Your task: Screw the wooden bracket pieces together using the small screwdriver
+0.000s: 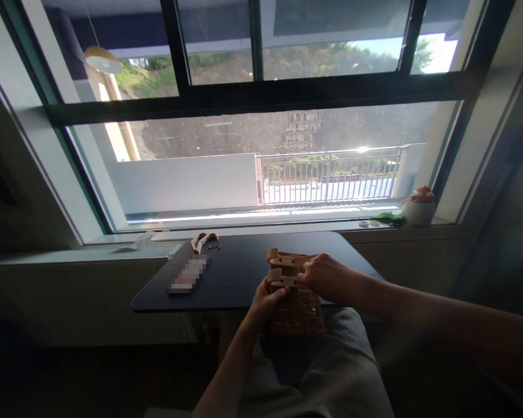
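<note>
A brown woven bag [298,319] with a shiny, knotted surface rests over my lap, against the near edge of the dark table. Across its upper part lie two pale tan straps with small holes, a far strap [283,259] and a near strap [278,277]. My left hand [264,306] is closed on the bag's left side, thumb on top just below the near strap. Fingers of my right hand [325,276] are bent and pressed together at the right part of the straps. Whatever small thing they may pinch is hidden.
On the dark table [239,281], at the left, lie pale strap pieces [200,241], small metal parts [214,247] and a blurred-out flat object [189,276]. A white pot [419,210] stands on the window sill at the right.
</note>
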### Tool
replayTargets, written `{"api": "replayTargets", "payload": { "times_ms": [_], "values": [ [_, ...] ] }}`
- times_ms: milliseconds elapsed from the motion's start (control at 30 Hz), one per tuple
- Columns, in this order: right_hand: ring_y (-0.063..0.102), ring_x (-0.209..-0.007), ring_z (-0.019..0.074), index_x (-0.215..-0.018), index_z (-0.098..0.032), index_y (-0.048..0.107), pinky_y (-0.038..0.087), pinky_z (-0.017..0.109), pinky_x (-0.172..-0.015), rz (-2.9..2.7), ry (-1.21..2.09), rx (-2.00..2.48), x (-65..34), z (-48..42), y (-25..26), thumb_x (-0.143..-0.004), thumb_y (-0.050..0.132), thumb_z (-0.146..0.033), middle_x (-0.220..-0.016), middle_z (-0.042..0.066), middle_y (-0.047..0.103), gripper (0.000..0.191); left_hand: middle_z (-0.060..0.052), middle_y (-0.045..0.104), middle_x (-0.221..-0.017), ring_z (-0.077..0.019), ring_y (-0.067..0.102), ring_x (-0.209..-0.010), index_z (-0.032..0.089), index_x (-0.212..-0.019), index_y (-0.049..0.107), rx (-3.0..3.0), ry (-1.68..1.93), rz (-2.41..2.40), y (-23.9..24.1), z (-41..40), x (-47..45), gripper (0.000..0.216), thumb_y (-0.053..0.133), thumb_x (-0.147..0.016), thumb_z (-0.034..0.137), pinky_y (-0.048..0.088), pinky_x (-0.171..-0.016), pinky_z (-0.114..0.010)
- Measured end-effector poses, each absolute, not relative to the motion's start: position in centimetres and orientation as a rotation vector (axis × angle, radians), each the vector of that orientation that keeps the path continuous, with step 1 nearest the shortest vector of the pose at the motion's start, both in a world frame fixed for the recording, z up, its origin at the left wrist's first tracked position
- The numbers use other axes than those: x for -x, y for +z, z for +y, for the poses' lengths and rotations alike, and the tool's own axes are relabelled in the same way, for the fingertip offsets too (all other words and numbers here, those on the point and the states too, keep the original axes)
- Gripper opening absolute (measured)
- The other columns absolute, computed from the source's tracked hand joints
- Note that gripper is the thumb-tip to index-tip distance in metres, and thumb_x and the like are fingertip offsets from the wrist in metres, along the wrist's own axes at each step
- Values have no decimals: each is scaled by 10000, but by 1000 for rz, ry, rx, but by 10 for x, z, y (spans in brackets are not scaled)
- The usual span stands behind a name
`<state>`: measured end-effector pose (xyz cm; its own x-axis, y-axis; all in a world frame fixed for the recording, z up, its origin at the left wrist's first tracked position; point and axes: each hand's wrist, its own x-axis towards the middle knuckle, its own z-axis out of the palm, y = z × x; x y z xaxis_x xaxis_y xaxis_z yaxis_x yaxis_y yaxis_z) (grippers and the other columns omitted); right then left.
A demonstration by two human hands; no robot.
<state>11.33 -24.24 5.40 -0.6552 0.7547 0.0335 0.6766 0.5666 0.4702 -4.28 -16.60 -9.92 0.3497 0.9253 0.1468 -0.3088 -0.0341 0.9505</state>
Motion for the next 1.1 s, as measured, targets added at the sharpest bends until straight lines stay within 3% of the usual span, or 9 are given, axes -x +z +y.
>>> {"api": "replayTargets", "payload": {
  "times_ms": [433,600,933,1100],
  "values": [
    [629,-661,173,-861,-154,648,397,262,-563,2640,704,-1184,-117,-235,51,-821,457,-101,-720,70,684,202,-76,683,-935,-229,632,-866,140,-976,606,-1271,1111,601,-105,-140,46,440,768,-608,320,477,-775,-323],
    [630,-634,189,-791,-134,661,394,273,-550,2583,647,-1195,-107,-237,49,-818,461,-128,-695,82,685,203,-77,681,-925,-238,623,-886,133,-966,607,-1324,1127,664,-108,-146,48,445,771,-601,326,471,-775,-317],
    [634,-739,191,-840,-215,695,400,259,-599,2647,321,-1668,-116,-241,51,-769,471,-217,-800,46,699,234,-93,684,-923,-260,626,-887,120,-978,614,-1333,1137,668,-102,-151,48,479,776,-585,342,465,-797,-351],
    [638,-692,207,-776,-147,681,410,274,-577,2560,537,-1491,-108,-240,47,-792,481,-184,-750,93,693,204,-85,689,-891,-248,633,-847,119,-946,624,-1309,1132,674,-104,-148,48,466,786,-566,336,469,-768,-334]
  ]
}}
